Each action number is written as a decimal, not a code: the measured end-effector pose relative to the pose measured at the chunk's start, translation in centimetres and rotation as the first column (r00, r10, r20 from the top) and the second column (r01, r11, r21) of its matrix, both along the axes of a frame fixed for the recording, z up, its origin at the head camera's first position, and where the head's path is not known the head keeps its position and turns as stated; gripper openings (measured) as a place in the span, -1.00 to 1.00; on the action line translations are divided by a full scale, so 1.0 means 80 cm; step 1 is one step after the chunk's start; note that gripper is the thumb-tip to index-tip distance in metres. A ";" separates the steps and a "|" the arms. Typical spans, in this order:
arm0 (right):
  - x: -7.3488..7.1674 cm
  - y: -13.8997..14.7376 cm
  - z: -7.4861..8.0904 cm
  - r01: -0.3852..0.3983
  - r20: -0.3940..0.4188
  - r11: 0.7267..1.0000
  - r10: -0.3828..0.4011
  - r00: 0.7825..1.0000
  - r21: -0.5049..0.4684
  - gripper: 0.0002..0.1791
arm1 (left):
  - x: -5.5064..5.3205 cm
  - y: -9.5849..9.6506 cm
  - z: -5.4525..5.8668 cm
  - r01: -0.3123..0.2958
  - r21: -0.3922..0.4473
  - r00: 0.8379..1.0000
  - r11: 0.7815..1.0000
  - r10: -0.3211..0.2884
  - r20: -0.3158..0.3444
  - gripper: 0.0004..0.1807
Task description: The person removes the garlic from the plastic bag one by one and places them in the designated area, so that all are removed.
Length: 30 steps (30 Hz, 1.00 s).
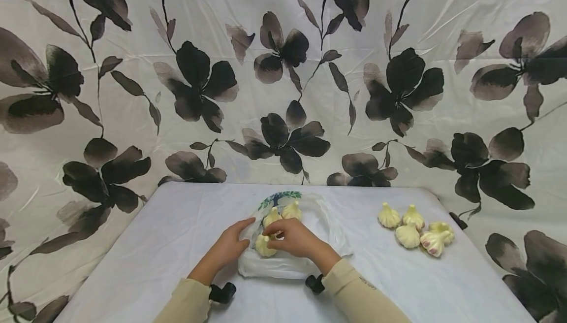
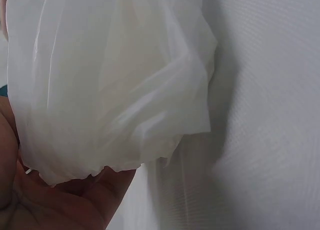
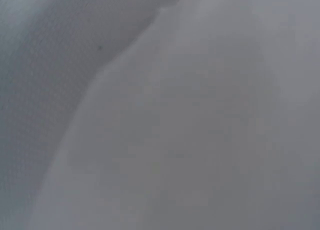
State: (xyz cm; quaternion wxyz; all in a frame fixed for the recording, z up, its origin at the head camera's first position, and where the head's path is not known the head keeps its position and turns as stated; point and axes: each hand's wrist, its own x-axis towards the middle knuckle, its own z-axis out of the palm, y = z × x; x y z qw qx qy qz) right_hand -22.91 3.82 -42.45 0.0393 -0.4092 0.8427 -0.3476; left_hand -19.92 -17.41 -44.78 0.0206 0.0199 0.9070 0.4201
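A white plastic bag [image 1: 294, 267] with a green and blue print lies with its mouth spread wide. My left hand [image 1: 227, 246] holds its left side; in the left wrist view the fingers [image 2: 107, 192] pass behind the crumpled plastic [image 2: 115, 90]. Reaching over the bag, my right hand [image 1: 294, 238] pinches a pale garlic bulb [image 1: 265, 248] near its stem, between thumb and fingertips. Two more garlic bulbs sit just behind it inside the bag, one [image 1: 271, 216] partly covered by the fingers and another [image 1: 292, 210] farther back. The right wrist view shows only blurred white plastic [image 3: 190, 130].
Several garlic bulbs [image 1: 407, 236] are grouped on the right side of the table, apart from the bag. A white cloth [image 1: 177, 214] covers the table. Behind its far edge hangs a floral curtain [image 1: 274, 91]. Dark wrist cameras [image 1: 223, 293] sit below both hands.
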 end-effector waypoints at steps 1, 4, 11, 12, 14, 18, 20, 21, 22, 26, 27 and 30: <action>0.001 -0.001 0.001 0.000 -0.002 1.000 0.000 1.000 0.000 -0.73 | 0.000 0.001 -0.001 -0.003 -0.001 1.000 1.000 0.003 0.002 -0.34; 0.003 -0.004 0.002 -0.004 -0.013 1.000 0.005 1.000 0.012 -0.74 | 0.000 0.002 -0.002 -0.006 -0.004 1.000 1.000 0.006 -0.003 -0.34; 0.005 -0.008 0.002 0.005 -0.051 0.999 -0.002 0.999 0.043 -0.73 | 0.002 0.005 -0.004 -0.002 -0.007 1.000 1.000 0.001 -0.012 -0.35; 0.005 -0.008 0.002 0.006 -0.062 0.999 -0.004 0.998 0.043 -0.74 | 0.002 0.005 -0.004 0.000 -0.009 1.000 1.000 0.000 -0.013 -0.34; 0.005 -0.007 0.001 0.005 -0.088 0.999 -0.001 0.996 0.042 -0.74 | 0.002 0.005 -0.004 0.003 -0.008 1.000 1.000 -0.003 -0.016 -0.33; 0.005 -0.004 0.001 -0.009 -0.136 0.999 0.014 0.991 0.035 -0.72 | 0.002 0.004 -0.002 0.005 -0.005 1.000 1.000 -0.005 -0.010 -0.31; 0.005 -0.002 0.001 -0.014 -0.152 0.999 0.018 0.988 0.030 -0.71 | 0.001 0.003 -0.002 0.006 -0.007 1.000 1.000 -0.006 -0.007 -0.30; 0.005 -0.001 0.001 -0.013 -0.158 1.000 0.017 0.987 0.029 -0.71 | 0.001 0.003 -0.002 0.007 -0.012 1.000 1.000 -0.007 -0.008 -0.30; 0.005 0.000 0.002 -0.011 -0.160 1.000 0.015 0.987 0.024 -0.71 | 0.000 0.002 -0.002 0.009 -0.015 1.000 1.000 -0.009 -0.009 -0.30; 0.005 0.003 0.004 -0.004 -0.153 1.000 0.006 0.988 0.012 -0.72 | 0.000 0.001 -0.002 0.017 -0.022 1.000 1.000 -0.017 -0.014 -0.30; 0.005 0.004 0.004 -0.003 -0.153 1.000 0.004 0.988 0.011 -0.72 | 0.000 0.001 -0.001 0.019 -0.021 1.000 1.000 -0.019 -0.016 -0.30; 0.004 0.007 0.005 -0.005 -0.157 1.000 0.004 0.988 -0.005 -0.72 | 0.000 0.000 0.000 0.024 -0.015 1.000 1.000 -0.025 -0.019 -0.30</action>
